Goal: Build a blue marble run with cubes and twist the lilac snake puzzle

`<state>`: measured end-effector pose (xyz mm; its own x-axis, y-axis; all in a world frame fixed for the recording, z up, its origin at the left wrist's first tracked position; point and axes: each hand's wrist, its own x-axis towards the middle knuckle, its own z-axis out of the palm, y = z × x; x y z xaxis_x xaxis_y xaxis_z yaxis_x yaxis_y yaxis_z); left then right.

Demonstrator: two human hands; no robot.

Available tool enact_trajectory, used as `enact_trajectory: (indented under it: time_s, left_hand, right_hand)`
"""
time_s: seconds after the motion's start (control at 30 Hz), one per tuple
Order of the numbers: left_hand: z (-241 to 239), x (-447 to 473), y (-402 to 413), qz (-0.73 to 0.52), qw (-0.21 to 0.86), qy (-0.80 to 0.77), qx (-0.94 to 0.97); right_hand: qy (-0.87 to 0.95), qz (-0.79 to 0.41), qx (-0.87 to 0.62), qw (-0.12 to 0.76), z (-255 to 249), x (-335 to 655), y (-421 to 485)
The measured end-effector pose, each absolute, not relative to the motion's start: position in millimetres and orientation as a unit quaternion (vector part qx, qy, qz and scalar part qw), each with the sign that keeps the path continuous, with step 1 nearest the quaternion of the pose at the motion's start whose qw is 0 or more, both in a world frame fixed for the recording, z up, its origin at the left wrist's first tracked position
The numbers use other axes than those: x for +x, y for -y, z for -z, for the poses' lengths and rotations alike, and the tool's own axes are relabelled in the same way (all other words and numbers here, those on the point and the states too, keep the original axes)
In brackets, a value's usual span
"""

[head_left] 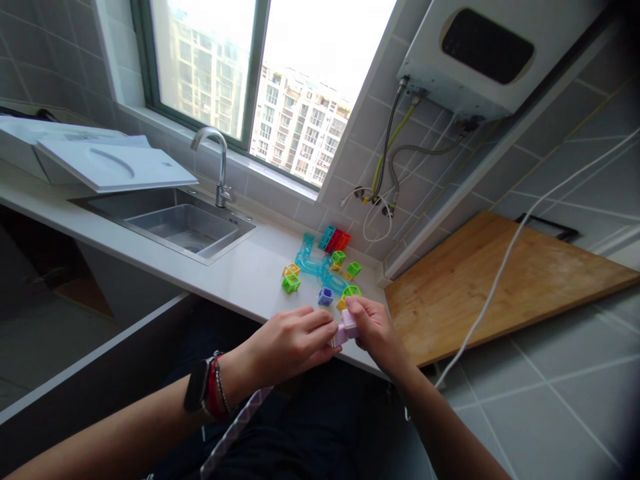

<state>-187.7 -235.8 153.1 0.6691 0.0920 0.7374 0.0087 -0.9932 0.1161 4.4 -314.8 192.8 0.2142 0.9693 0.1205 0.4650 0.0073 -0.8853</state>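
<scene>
My left hand is closed on a pale pink block at the counter's front edge. A second pale pink block is pinched in my right hand. The two blocks meet at an angle; I cannot tell whether they are joined. Just beyond my hands lie a blue cube frame, a green cube frame and a yellow one. Clear turquoise track pieces spread behind them. Red blocks stand beside a teal block near the wall.
A steel sink with a tap is set in the white counter. White box parts lie to its left. A wooden board leans at right, crossed by a white cable. A water heater hangs above.
</scene>
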Motion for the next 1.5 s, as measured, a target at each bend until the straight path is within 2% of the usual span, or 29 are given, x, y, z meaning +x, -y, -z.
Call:
enact_trajectory:
  time_s: [0.13,0.3,0.47,0.57,0.73,1.07,1.4,1.5]
  left_hand:
    - [-152,-187,239,-0.396,0.047,-0.013,0.917]
    - [-147,-187,244,-0.398,0.084,0.000,0.914]
    - [-148,-197,237,-0.456,0.188,-0.070,0.867]
    - [-151,-204,231,-0.483,0.278,-0.083,0.826]
    - [-151,-205,232,-0.510,0.429,-0.053,0.744]
    - [-143,-193,235,-0.517,0.608,0.005,0.602]
    - [-140,-194,235,-0.491,0.624,0.059,0.605]
    - [-143,-197,237,-0.475,0.643,0.025,0.600]
  right_hand:
    - [0.575,-0.287,-0.653,0.401,-190,6,308]
    - [0.578,-0.387,-0.637,0.331,-192,10,300]
    - [0.582,-0.423,-0.581,0.380,-196,14,309]
    - [0.645,-0.357,-0.525,0.424,-198,13,319]
    - [0.757,-0.194,-0.483,0.395,-200,9,327]
    - [0.771,-0.211,-0.457,0.390,-205,5,328]
    - [0.801,-0.183,-0.434,0.370,-209,1,335]
    - [0.796,-0.168,-0.424,0.398,-207,2,342]
